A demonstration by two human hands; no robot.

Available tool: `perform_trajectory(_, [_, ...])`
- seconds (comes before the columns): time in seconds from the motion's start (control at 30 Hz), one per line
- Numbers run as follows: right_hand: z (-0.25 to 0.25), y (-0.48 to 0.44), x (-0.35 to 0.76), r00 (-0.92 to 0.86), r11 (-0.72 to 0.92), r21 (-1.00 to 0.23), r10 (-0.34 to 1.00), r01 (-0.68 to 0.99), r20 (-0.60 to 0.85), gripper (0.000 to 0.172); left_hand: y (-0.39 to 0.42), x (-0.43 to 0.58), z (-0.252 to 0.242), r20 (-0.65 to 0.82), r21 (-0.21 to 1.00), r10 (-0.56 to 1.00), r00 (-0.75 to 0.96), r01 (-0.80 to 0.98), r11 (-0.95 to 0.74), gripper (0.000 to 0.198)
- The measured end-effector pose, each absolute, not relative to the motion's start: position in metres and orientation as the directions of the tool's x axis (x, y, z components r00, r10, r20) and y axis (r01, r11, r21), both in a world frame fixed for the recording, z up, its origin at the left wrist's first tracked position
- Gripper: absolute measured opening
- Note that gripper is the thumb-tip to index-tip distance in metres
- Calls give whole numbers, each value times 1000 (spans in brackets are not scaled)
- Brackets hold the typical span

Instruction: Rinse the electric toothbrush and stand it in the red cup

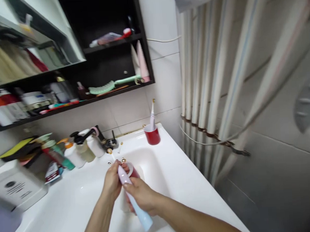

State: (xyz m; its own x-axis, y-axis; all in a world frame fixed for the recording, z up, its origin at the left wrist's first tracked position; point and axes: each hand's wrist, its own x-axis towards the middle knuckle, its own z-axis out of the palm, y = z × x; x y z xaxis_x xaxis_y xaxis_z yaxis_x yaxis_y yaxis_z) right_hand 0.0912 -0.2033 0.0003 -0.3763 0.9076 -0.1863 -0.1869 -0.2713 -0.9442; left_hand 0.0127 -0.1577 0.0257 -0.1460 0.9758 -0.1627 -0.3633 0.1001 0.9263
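Observation:
An electric toothbrush (134, 201) with a pink-to-blue handle lies slanted over the sink (82, 199), its brush head pointing toward the faucet. My left hand (113, 177) closes around the upper end, near the neck. Lower down, my right hand (142, 194) grips the handle with the thumb on top. Just behind the hands is a red cup (133, 171), partly hidden by them; whether a hand touches it I cannot tell. Another red cup (152, 135) stands on the sink's back right corner, with a second electric toothbrush (152, 119) upright in it.
A black faucet (108, 142) rises behind the basin. Several pump bottles (85, 149) and a white container (18, 187) line the left side. Above hangs a dark shelf (108, 68) holding a green hairbrush (103, 88) and tubes. Vertical pipes (211, 92) run along the right wall.

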Motion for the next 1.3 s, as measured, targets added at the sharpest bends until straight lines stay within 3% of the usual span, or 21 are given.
perform_trajectory(0.1, [8,-202,95,-322,-155,-968,943,-196,-86,20,-157,-5,20,-52,968,995,-86,-251,29,14])
perform_trajectory(0.23, [27,-178,98,-103,85,-973,989,-214,109,20,-161,-28,7,186,981,973,-139,76,-177,13])
perform_trajectory(0.33, [39,-151,89,-18,191,-967,980,-170,197,23,-166,-36,-7,283,888,959,-17,382,-256,14])
perform_trajectory(0.43, [36,-128,75,3,223,-972,975,-73,223,24,-167,-39,-17,273,782,955,114,552,-289,17])
perform_trajectory(0.6, [2,-111,62,-26,235,-960,972,150,233,20,-159,-40,-26,264,689,940,217,639,-342,14])
perform_trajectory(0.8, [-20,-103,74,-67,234,-912,972,338,224,28,-148,-35,-26,340,616,907,250,669,-416,15])
perform_trajectory(1.0, [2,-73,93,-20,198,-868,977,455,212,28,-118,-13,1,425,551,868,256,688,-473,13])
perform_trajectory(1.2, [30,-49,107,163,124,-858,959,498,233,26,-72,13,28,399,330,881,255,857,-397,14])
perform_trajectory(1.3, [29,-47,111,246,74,-871,945,485,217,27,-54,23,33,388,285,890,238,888,-362,16])
